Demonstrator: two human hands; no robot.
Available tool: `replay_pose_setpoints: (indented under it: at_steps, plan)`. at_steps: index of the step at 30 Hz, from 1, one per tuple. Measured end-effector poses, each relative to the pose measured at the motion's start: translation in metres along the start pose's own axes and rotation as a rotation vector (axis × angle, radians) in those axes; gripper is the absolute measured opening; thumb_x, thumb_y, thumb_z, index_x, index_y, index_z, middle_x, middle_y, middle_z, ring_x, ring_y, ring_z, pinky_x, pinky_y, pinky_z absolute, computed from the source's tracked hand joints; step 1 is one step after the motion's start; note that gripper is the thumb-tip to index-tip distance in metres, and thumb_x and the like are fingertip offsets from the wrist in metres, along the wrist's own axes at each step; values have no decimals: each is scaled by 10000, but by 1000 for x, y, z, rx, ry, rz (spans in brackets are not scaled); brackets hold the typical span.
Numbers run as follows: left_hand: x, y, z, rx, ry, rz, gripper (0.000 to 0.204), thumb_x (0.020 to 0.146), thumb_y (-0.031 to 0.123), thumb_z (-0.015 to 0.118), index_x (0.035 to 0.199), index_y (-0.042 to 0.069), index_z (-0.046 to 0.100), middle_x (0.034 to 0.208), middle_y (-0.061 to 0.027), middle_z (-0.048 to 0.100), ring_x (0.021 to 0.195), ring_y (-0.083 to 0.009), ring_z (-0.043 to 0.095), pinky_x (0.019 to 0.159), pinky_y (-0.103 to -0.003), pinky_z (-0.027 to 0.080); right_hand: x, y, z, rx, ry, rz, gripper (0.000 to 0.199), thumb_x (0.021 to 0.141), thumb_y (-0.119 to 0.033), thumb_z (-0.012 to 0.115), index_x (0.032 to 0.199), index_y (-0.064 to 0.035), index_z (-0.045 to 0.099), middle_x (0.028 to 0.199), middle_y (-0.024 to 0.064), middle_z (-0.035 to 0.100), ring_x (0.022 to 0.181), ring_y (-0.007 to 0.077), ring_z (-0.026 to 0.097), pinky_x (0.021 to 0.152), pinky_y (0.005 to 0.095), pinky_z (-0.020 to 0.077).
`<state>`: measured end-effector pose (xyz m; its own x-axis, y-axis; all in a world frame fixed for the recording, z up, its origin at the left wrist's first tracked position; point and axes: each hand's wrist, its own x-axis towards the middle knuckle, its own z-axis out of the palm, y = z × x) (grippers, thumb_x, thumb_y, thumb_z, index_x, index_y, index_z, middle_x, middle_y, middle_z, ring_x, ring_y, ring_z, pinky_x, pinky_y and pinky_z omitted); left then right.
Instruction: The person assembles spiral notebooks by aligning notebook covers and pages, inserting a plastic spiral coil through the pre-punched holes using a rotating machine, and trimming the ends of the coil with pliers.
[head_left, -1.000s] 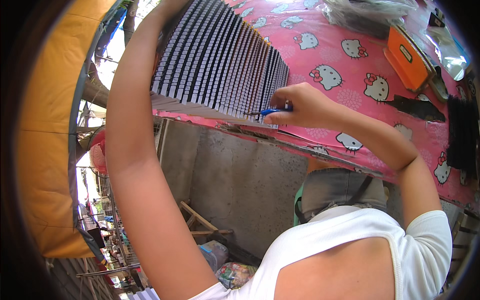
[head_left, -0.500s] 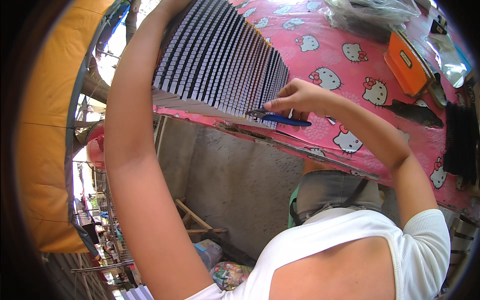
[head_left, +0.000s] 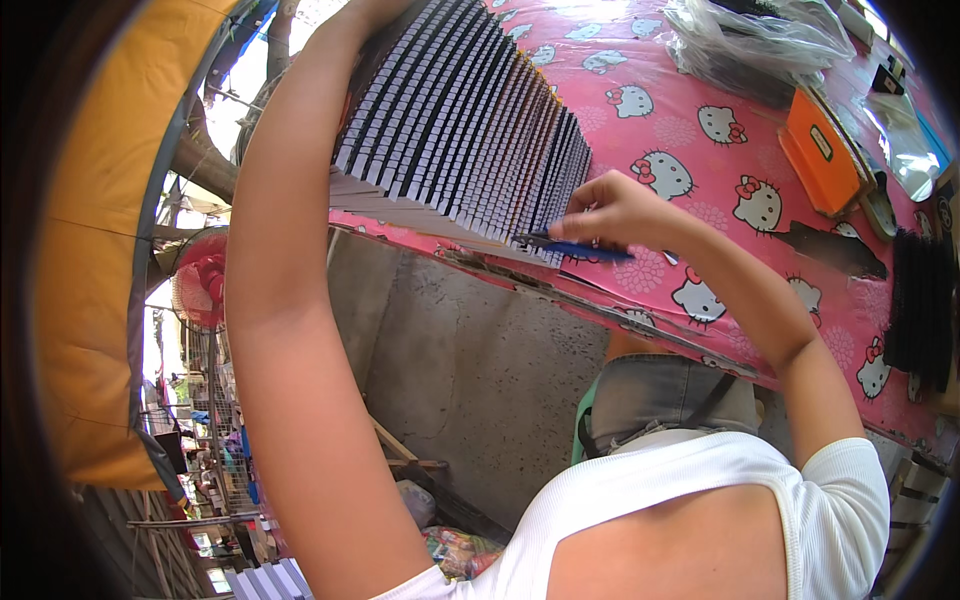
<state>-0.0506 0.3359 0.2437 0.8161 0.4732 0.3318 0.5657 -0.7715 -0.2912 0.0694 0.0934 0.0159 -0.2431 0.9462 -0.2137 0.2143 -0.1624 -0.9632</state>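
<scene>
My right hand (head_left: 612, 212) is closed around blue-handled cutting pliers (head_left: 592, 250). Their dark jaws touch or nearly touch the front right lower edge of a long row of spiral-bound books or pads (head_left: 460, 130), packed tightly side by side. White page edges alternate with black binding coils along the row. My left arm reaches up along the row's left side. At the top edge of the picture, my left hand (head_left: 383, 10) lies by the row's far left end; its fingers are out of sight.
The row stands on a table with a pink cat-print cover (head_left: 690, 180). To the right lie an orange case (head_left: 822, 150), clear plastic bags (head_left: 765, 45), a dark flat piece (head_left: 830, 250) and a bundle of black coils (head_left: 918, 310). A red fan (head_left: 205, 280) stands at the left.
The view has shifted slightly, so the table and row sit a little further right. The pliers have turned a bit in my right hand, still at the row's front edge.
</scene>
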Motion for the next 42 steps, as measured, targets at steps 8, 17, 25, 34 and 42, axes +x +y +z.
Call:
replay_pose_setpoints:
  at_steps: [8,17,25,34,42]
  plan:
    - [-5,2,2,-17,-6,-7,521,902,430,462,1238,39,534,1244,-216,541,1141,-340,526,993,-412,383,-17,33,22,-648,512,-731,440,717,-372,751,999,-63,617,969,107,607,934,274,580,852,415,426]
    - [-6,4,1,-23,-9,-9,541,897,451,460,1234,35,539,1234,-220,547,1130,-339,535,987,-413,387,5,25,7,-230,165,-415,332,744,-301,776,856,-14,652,770,87,629,698,164,611,609,305,486]
    - [-10,3,5,-33,-15,-19,560,892,470,458,1230,32,544,1225,-223,553,1121,-338,543,982,-414,392,-5,30,19,-163,200,-289,435,750,-423,742,915,-31,650,820,101,610,711,216,628,617,336,499]
    - [-10,6,4,-36,-14,-26,581,887,492,456,1225,29,550,1216,-227,560,1111,-337,552,976,-415,396,-1,39,18,-785,629,-903,409,731,-328,771,997,-55,622,904,104,612,820,226,596,659,334,458]
    - [-11,4,7,-45,-14,-36,600,883,511,454,1221,26,554,1207,-231,565,1102,-336,561,971,-416,401,-4,20,6,172,-116,216,395,802,-365,726,952,-9,645,776,82,643,740,193,660,681,345,530]
